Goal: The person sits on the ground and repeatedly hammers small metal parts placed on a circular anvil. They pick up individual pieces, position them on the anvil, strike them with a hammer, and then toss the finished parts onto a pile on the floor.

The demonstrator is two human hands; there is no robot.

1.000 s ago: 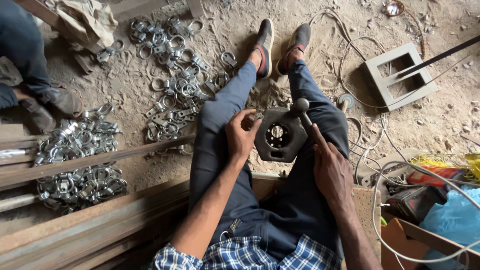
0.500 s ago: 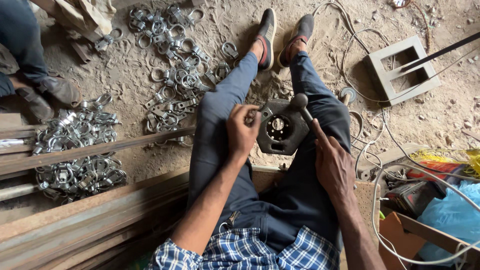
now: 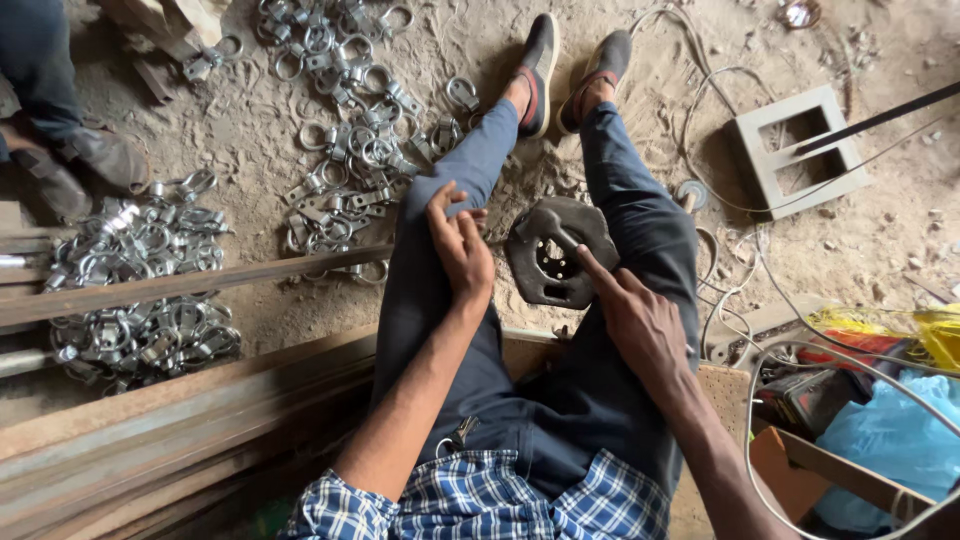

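Two hands are seen, and one dark metal block [image 3: 560, 262] is set on the ground between the knees. It is chunky, roughly round, with a toothed hole in its middle. One hammer [image 3: 549, 226] is gripped by the right hand [image 3: 640, 322], its head resting on the block. The left hand [image 3: 461, 243] lies on the left knee, fingers loosely curled, nothing visibly held. Shiny metal clamps [image 3: 345, 150] are piled beyond counting; the hammer's handle is mostly hidden.

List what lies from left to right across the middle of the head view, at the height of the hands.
Heap of shiny metal ring clamps → long rusty steel bar → left hand on the thigh → dark round metal plate with holes → right hand → grey hollow concrete block.
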